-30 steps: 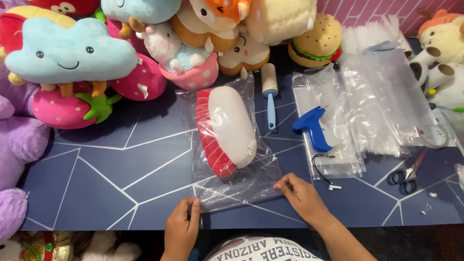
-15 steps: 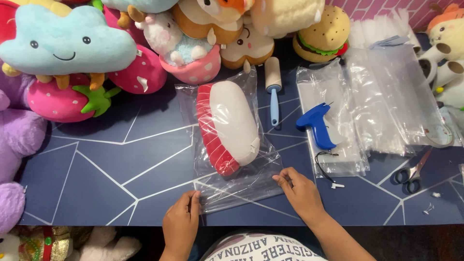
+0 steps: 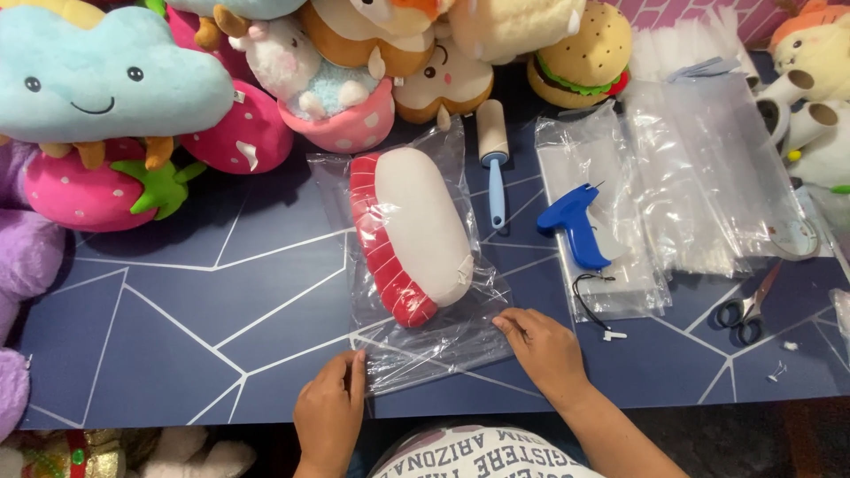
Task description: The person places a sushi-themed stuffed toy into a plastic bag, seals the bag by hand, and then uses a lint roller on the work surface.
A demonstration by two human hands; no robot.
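Observation:
A white and red sushi-shaped plush (image 3: 416, 235) lies inside a clear plastic bag (image 3: 438, 350) on the dark blue table (image 3: 159, 345). My left hand (image 3: 332, 412) pinches the bag's open near edge at its left corner. My right hand (image 3: 544, 350) presses the same edge at the right corner, fingers flat on the plastic. The bag's mouth points toward me and the plush sits at its far end.
A pile of plush toys lines the far edge: a blue cloud (image 3: 102, 84), strawberries (image 3: 93, 190), a burger (image 3: 580, 53). A lint roller (image 3: 494, 155), a blue tagging gun (image 3: 575, 226) on stacked clear bags (image 3: 699, 177) and scissors (image 3: 748, 305) lie to the right.
Both hands have stayed at the bag's near edge. The right hand's fingers have slid slightly along the plastic. The view has shifted a little.

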